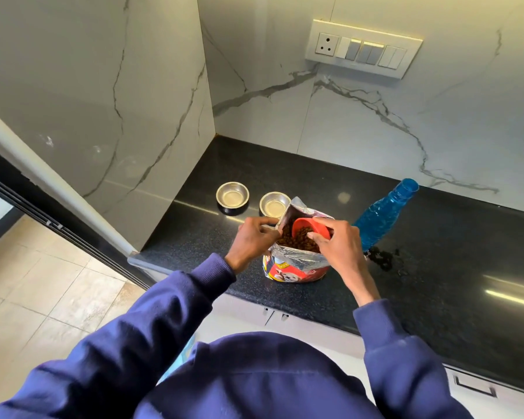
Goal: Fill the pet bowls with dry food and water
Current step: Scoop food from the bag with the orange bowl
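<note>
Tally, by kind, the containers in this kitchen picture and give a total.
Round steel pet bowls: 2
Red printed foil bag of dry food: 1
Small red plastic scoop cup: 1
Blue clear plastic bottle: 1
Total: 5

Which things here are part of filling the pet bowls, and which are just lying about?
For the job: left bowl, right bowl, food bag, red scoop, blue bottle.
Just there: wall switch panel, dark patch beside the blue bottle, unclear what.
</note>
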Demonstrator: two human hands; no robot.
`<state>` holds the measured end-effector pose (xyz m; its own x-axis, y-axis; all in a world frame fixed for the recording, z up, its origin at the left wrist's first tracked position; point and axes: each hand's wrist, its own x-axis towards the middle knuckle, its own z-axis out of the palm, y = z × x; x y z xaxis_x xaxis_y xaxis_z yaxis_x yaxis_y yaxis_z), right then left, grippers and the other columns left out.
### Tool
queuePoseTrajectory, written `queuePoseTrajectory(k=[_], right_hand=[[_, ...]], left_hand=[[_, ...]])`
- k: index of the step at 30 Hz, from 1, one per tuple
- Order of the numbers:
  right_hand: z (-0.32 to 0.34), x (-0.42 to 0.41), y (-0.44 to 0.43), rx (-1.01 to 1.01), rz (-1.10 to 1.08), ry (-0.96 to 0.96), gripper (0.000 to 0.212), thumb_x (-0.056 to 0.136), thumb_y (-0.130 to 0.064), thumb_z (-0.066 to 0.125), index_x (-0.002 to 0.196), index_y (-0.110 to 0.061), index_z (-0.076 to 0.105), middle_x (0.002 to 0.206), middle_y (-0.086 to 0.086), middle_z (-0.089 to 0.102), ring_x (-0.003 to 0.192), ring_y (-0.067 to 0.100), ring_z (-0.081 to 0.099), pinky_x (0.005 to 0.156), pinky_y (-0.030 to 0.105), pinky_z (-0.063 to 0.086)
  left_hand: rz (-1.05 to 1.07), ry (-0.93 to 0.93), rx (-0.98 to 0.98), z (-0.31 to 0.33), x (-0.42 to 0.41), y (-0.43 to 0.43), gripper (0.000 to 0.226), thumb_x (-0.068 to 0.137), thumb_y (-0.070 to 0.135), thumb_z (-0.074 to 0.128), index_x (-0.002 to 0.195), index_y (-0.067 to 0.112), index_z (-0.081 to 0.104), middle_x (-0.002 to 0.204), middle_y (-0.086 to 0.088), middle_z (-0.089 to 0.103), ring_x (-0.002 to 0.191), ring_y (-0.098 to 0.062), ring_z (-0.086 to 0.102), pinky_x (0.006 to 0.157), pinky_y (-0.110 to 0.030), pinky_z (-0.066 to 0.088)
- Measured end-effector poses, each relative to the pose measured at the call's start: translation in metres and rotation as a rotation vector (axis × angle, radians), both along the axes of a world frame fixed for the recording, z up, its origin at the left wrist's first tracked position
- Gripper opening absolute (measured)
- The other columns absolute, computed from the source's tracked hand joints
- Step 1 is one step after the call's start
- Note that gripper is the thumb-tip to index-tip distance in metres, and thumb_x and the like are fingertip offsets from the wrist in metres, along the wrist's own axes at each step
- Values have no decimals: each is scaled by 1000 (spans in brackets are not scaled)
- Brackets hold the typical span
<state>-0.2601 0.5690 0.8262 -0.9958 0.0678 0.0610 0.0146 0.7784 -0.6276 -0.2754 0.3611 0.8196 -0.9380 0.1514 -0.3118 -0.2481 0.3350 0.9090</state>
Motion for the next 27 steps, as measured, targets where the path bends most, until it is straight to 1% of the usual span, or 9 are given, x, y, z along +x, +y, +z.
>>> queuePoseTrajectory(k=[2, 7, 10, 12, 14, 17, 20, 24, 27], right_hand=[[-2, -3, -3, -2, 6, -20, 44, 85, -23, 82, 126, -14, 71, 112, 2, 77, 93, 14, 74, 82, 23, 56], [-6, -5, -11, -47, 0, -13, 33, 89, -16, 77, 122, -13, 73, 117, 3, 76, 101, 18, 75, 88, 33, 61], [-6, -6, -8, -121, -28, -79, 30, 91, -20, 75, 120, -13, 74, 114, 4, 77, 101, 19, 75, 89, 36, 61], [-5, -5, -3, -148, -38, -108, 30, 92, -22, 75, 120, -13, 75, 114, 4, 77, 102, 18, 75, 86, 30, 60], [-5, -5, 2, -166, -51, -105, 32, 92, -23, 74, 122, -12, 74, 116, 4, 76, 103, 18, 74, 82, 24, 57], [-6, -7, 10, -179, -92, -74, 31, 94, -22, 71, 124, -13, 73, 116, 4, 77, 100, 17, 73, 77, 21, 53], [-6, -11, 16, -220, -120, -63, 34, 95, -22, 70, 127, -12, 70, 119, 7, 75, 104, 20, 73, 79, 25, 57], [-3, -14, 20, -309, -147, -59, 34, 94, -18, 71, 128, -10, 70, 124, 7, 73, 110, 21, 71, 84, 28, 58], [-1, -18, 27, -410, -196, -90, 35, 94, -18, 71, 128, -12, 70, 124, 8, 73, 107, 23, 72, 84, 43, 64]], left_hand=[[13, 18, -16, 0, 3, 3, 32, 94, 12, 66, 127, 10, 69, 105, -9, 77, 93, -25, 77, 74, -43, 66], [31, 0, -22, 0, 5, 5, 29, 95, 13, 67, 124, 10, 70, 108, -11, 77, 93, -24, 77, 75, -45, 65], [18, 5, -34, 1, 3, 7, 29, 97, 13, 64, 125, 10, 69, 110, -10, 76, 94, -21, 76, 74, -37, 65], [9, 14, -30, 3, 2, 11, 27, 97, 13, 64, 123, 9, 69, 109, -9, 75, 93, -19, 75, 73, -34, 65], [14, 22, -33, 4, 2, 14, 26, 97, 12, 64, 122, 8, 69, 108, -10, 75, 93, -20, 75, 74, -36, 65], [33, 45, -47, 4, 3, 14, 24, 97, 12, 64, 119, 7, 71, 108, -11, 77, 91, -19, 76, 76, -37, 65], [42, 43, -32, 5, 4, 14, 24, 96, 11, 64, 119, 7, 71, 106, -9, 77, 89, -17, 77, 72, -36, 65], [59, 28, -1, -1, 4, 9, 26, 95, 12, 66, 120, 7, 71, 107, -8, 77, 92, -19, 77, 76, -43, 65], [79, 3, 27, -9, 2, 5, 26, 96, 13, 66, 120, 7, 72, 111, -13, 76, 95, -22, 76, 79, -46, 65]])
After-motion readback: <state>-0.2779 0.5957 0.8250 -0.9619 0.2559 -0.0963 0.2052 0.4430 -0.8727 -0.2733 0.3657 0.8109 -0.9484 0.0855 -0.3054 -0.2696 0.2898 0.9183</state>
